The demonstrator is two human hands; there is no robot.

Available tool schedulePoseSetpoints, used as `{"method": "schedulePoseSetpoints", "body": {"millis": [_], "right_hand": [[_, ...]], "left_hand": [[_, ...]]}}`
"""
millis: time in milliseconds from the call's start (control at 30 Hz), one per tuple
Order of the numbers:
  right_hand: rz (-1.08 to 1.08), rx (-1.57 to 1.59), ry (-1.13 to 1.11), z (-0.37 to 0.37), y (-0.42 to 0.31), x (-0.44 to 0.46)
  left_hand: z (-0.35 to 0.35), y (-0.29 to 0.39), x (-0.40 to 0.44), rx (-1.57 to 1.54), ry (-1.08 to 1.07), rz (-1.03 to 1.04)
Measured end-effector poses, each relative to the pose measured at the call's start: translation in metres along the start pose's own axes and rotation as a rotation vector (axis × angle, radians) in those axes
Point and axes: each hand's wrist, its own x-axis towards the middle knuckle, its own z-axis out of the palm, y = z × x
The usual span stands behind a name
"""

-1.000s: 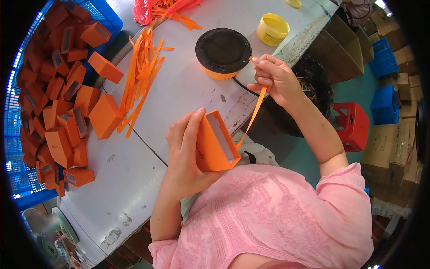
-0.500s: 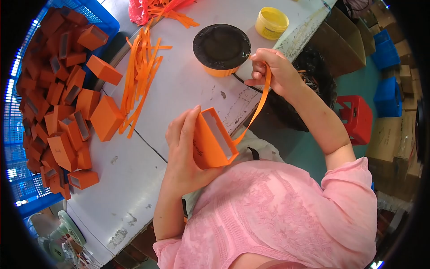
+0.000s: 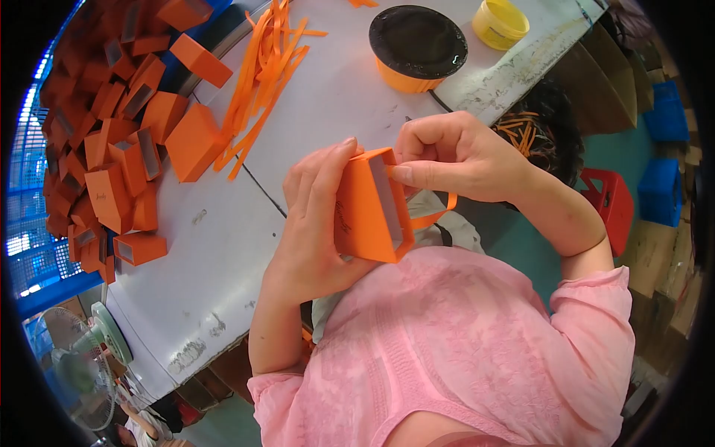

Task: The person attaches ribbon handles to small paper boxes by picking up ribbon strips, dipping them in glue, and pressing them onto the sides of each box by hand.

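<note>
My left hand (image 3: 298,238) is wrapped round an orange open-ended box (image 3: 365,212) with dark script on its face, held up in front of my chest. A narrow orange ribbon (image 3: 433,220) runs from the box's right side and curves up towards my right hand (image 3: 465,160). That hand is closed in a pinch at the box's upper right edge, thumb against the rim. The ribbon's end is hidden behind the fingers. Beyond them stands an orange tub with a black, wet-looking top (image 3: 418,42).
Loose orange ribbons (image 3: 264,93) lie across the table (image 3: 223,276). Many orange boxes (image 3: 112,194) fill a blue basket (image 3: 30,276) at left. There is also a yellow tub (image 3: 500,24), a black bag of ribbon scraps (image 3: 551,134), a red stool (image 3: 617,212) and a fan (image 3: 74,350).
My right hand has come down and left from beside the black-topped tub to the box, bringing the ribbon's end to its upper edge. The taut ribbon now hangs in a loop.
</note>
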Motion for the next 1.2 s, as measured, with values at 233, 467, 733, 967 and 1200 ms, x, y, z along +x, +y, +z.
{"method": "schedulePoseSetpoints", "body": {"millis": [233,467,733,967,1200], "right_hand": [[0.028,-0.165,0.042,0.006,0.0,0.005],[0.04,-0.151,0.086,0.012,0.002,0.006],[0.126,-0.151,-0.05,0.021,0.01,0.015],[-0.424,-0.379,-0.056,0.028,-0.008,0.025],[-0.874,-1.206,-0.073,0.053,-0.013,0.044]], "left_hand": [[-0.002,0.0,-0.001,0.051,0.004,0.046],[-0.008,0.006,-0.004,0.338,0.021,0.123],[-0.023,0.005,-0.018,0.287,-0.023,0.075],[-0.05,-0.015,-0.045,-0.619,-0.237,-0.187],[-0.092,-0.021,-0.091,-0.359,-0.171,-0.09]]}}
